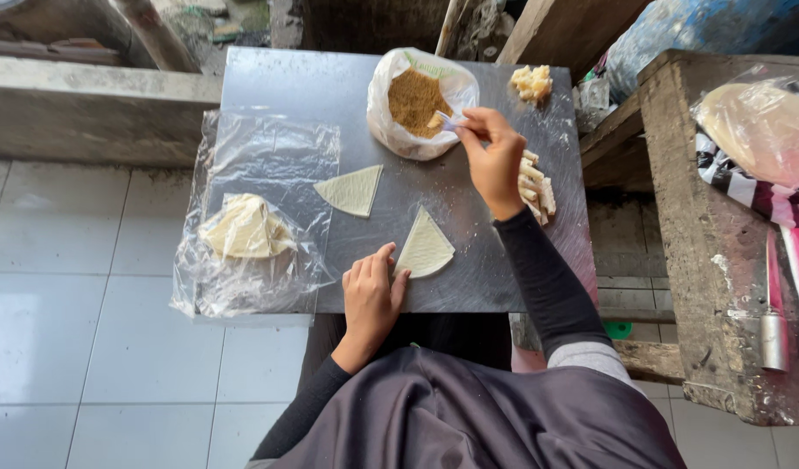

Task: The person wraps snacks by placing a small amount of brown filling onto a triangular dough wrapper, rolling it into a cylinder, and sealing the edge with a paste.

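Left hand [371, 291] flat, fingers open, touching near triangle wrapper [424, 247] on metal table [278, 87]; right hand [495, 156] pinching small plastic spoon [447, 121] at bag w/ brown filling [414, 100]

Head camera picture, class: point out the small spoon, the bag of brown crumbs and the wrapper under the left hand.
spoon [449, 121], head view, its pale bowl.
bag of brown crumbs [416, 100], head view, the crumbs inside.
wrapper [425, 247], head view, middle of the triangle.

metal table [269, 82] | wrapper triangles [424, 247] | crumb bag [417, 104] | plastic sheet [269, 165]
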